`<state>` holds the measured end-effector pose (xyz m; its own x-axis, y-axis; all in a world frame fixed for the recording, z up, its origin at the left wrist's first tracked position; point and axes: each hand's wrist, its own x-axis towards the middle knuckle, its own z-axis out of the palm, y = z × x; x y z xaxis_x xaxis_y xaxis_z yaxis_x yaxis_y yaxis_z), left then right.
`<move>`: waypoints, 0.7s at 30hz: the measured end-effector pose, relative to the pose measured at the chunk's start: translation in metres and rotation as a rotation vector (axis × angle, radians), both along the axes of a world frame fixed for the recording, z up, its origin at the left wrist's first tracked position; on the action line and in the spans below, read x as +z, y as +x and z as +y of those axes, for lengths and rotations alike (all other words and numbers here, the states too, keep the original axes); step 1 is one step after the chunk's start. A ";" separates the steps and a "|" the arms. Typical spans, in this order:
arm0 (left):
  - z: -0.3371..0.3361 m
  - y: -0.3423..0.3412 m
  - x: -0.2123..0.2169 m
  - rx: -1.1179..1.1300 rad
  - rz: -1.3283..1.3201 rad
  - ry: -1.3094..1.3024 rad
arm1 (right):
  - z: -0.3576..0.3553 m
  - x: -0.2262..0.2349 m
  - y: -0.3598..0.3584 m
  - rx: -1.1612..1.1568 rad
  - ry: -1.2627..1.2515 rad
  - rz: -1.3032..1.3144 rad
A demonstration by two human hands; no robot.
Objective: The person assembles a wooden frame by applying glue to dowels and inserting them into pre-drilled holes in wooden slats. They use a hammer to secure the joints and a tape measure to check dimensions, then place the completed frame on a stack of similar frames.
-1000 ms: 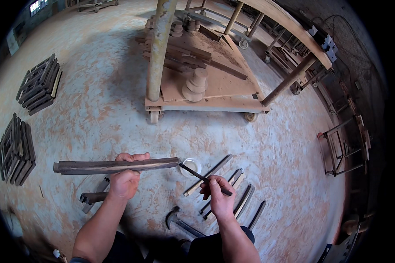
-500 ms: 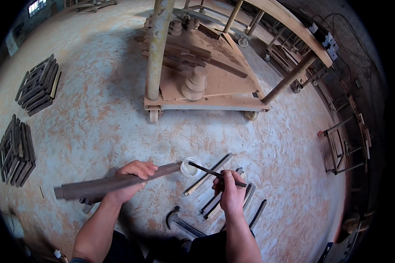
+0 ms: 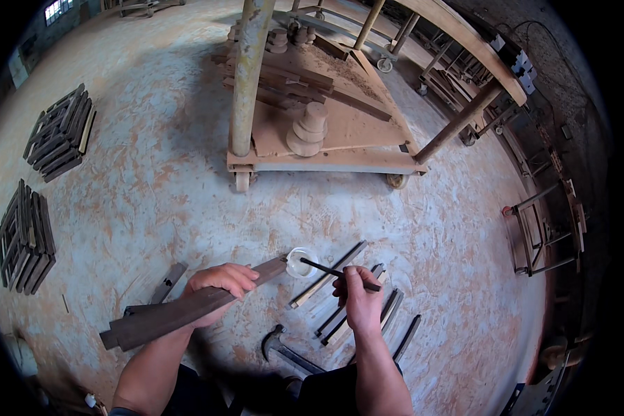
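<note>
My left hand (image 3: 223, 284) is wrapped round a dark wooden rail (image 3: 177, 313) with a stepped, tenon-like near end. The rail slants up to the right, and its far end lies beside a small clear tub (image 3: 299, 263) of whitish stuff. In my right hand (image 3: 360, 295) a thin dark stick (image 3: 333, 270) is pinched like a pen, its tip inside the tub. Several dark wooden strips (image 3: 336, 274) lie on the floor below and right of the tub. A claw hammer (image 3: 288, 352) rests on the floor between my forearms.
Ahead stands a wheeled cart (image 3: 326, 167) with dusty boards and turned wooden pieces (image 3: 308, 132) on its lower shelf. Two stacks of dark wooden frames (image 3: 61, 135) are on the floor at left. Along the right wall are racks (image 3: 544, 239). Another dark piece (image 3: 166, 283) lies behind the held rail.
The rail has tilted more steeply, its near end dropping and shifting right, and its side face has turned into view. The stick has slid slightly left and down, its tip still in the tub.
</note>
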<state>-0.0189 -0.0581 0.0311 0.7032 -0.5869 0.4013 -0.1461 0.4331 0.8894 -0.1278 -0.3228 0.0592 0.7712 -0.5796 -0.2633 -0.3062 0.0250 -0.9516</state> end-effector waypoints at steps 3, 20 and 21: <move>0.005 -0.002 0.003 0.093 0.162 0.163 | -0.001 0.010 0.003 -0.087 0.092 -0.120; -0.003 -0.022 -0.014 0.262 0.104 1.265 | -0.008 0.023 -0.014 -0.035 0.146 -0.435; -0.003 -0.022 -0.011 0.244 0.103 1.278 | -0.008 0.022 -0.013 -0.018 0.122 -0.419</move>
<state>-0.0410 -0.0610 0.0200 0.8388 -0.3650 -0.4040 -0.0072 -0.7495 0.6620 -0.1407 -0.3306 0.0809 0.8159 -0.5782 0.0031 0.1075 0.1465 -0.9834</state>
